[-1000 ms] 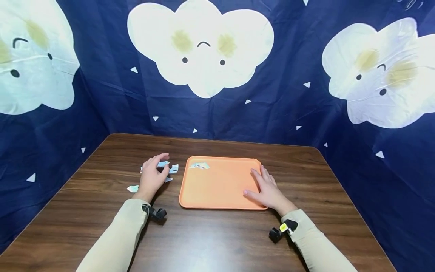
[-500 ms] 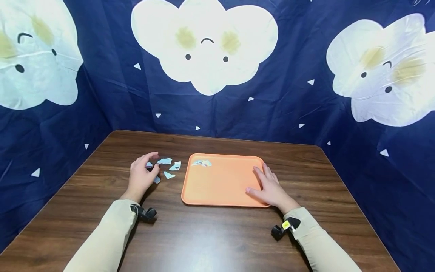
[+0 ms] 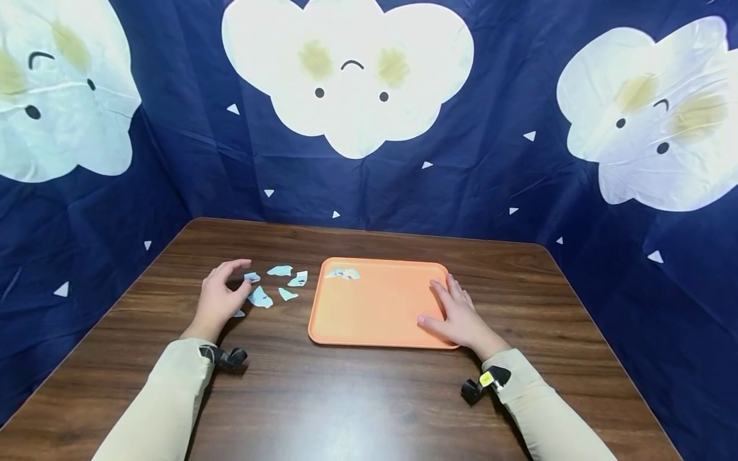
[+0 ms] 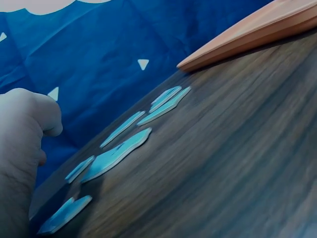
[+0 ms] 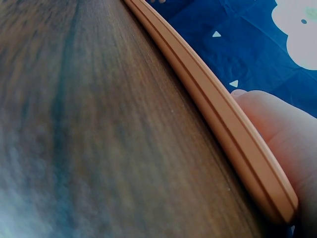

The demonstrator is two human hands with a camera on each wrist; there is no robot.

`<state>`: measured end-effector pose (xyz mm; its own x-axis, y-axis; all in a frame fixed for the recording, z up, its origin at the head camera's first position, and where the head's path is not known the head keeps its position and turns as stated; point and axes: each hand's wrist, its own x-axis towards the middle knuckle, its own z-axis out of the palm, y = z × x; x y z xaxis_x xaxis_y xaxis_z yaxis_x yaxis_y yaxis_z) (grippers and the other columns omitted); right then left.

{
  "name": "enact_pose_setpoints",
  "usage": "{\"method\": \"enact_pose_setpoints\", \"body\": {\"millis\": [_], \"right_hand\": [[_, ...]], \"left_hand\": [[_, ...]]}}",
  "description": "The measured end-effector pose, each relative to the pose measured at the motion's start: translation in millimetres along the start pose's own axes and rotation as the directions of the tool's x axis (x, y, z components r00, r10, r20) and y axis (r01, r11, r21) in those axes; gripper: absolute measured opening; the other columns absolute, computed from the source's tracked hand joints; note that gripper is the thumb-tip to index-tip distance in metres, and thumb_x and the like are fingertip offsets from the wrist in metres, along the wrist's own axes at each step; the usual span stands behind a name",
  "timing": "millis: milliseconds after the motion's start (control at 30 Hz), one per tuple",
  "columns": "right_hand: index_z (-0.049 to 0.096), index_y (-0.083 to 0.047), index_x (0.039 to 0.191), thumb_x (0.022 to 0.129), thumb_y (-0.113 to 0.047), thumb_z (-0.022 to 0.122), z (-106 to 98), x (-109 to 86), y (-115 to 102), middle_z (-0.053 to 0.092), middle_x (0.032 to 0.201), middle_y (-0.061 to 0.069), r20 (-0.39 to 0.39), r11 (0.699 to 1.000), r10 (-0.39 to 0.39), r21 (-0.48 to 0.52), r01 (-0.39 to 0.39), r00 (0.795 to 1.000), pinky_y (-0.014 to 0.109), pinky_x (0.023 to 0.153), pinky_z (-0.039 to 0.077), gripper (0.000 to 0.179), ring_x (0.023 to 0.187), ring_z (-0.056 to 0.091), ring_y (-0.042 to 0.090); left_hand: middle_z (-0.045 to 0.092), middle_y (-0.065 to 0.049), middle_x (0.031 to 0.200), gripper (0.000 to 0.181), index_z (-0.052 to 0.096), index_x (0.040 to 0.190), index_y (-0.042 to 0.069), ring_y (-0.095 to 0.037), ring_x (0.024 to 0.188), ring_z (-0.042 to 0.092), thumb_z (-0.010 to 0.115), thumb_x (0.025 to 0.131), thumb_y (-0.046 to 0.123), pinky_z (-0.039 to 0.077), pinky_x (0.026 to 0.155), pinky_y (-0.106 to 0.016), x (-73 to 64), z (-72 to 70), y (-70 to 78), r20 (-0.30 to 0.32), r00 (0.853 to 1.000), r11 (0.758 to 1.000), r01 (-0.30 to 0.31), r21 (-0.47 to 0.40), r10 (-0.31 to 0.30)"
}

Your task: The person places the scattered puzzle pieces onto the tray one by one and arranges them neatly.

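Note:
My left hand (image 3: 219,296) hovers at the left of the table, thumb and fingers curved apart with nothing held. Beside and below it lie several flat, jagged light-blue pieces, such as a larger piece (image 3: 261,298) near the thumb and another piece (image 3: 280,271) farther back. In the left wrist view these pieces (image 4: 116,154) are spread apart on the wood. An orange tray (image 3: 369,314) lies to their right, with a patterned patch of pieces (image 3: 343,274) in its back left corner. Spread over the tray's right edge, my right hand (image 3: 461,321) rests with fingers extended.
The brown wooden table (image 3: 346,397) reaches back to a dark blue cloth (image 3: 190,160) printed with white clouds. The tray has a low raised rim (image 5: 218,109). Small black cameras are strapped at both wrists.
My left hand has moved left, away from the tray, uncovering more blue pieces on the table. The right hand stays on the tray edge. The head view has shifted slightly.

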<state>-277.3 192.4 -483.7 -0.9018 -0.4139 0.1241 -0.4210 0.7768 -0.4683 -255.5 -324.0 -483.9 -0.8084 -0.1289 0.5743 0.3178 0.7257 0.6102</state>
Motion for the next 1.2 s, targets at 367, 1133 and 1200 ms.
{"method": "enact_pose_setpoints", "body": {"millis": [367,1133,1200], "right_hand": [[0.034,-0.009,0.158,0.086,-0.062,0.068,-1.4,0.8,0.0,0.007,0.164,0.030,-0.003,1.000,-0.010,0.006,0.010,1.000,0.064,0.119,0.008,0.095,0.151,0.007,0.048],[0.033,-0.010,0.158,0.086,-0.063,0.067,0.7,0.9,2.2,0.006,0.165,0.029,-0.002,1.000,-0.012,0.005,0.012,1.000,0.064,0.119,0.008,0.096,0.151,0.008,0.048],[0.033,-0.010,0.158,0.086,-0.063,0.067,0.0,1.3,2.4,0.006,0.165,0.029,-0.001,1.000,-0.010,0.007,0.010,1.000,0.065,0.119,0.008,0.096,0.151,0.007,0.048]], "left_hand": [[0.064,-0.018,0.113,0.037,0.067,0.121,0.007,-0.040,0.106,0.053,0.073,0.085,0.006,0.032,0.090,-0.056,-1.5,-2.9,-0.4,0.077,0.997,0.998,-0.035,0.047,0.031],[0.068,-0.016,0.124,0.048,0.067,0.122,0.010,-0.034,0.107,0.044,0.070,0.075,0.000,0.026,0.090,-0.056,-5.4,-7.0,-2.0,0.368,0.930,0.993,-0.069,0.095,0.029],[0.069,-0.011,0.114,0.046,0.066,0.121,0.010,-0.032,0.104,0.044,0.072,0.077,0.003,0.026,0.088,-0.054,-4.4,-7.1,-2.3,0.365,0.930,0.989,-0.099,0.111,0.052]]}}
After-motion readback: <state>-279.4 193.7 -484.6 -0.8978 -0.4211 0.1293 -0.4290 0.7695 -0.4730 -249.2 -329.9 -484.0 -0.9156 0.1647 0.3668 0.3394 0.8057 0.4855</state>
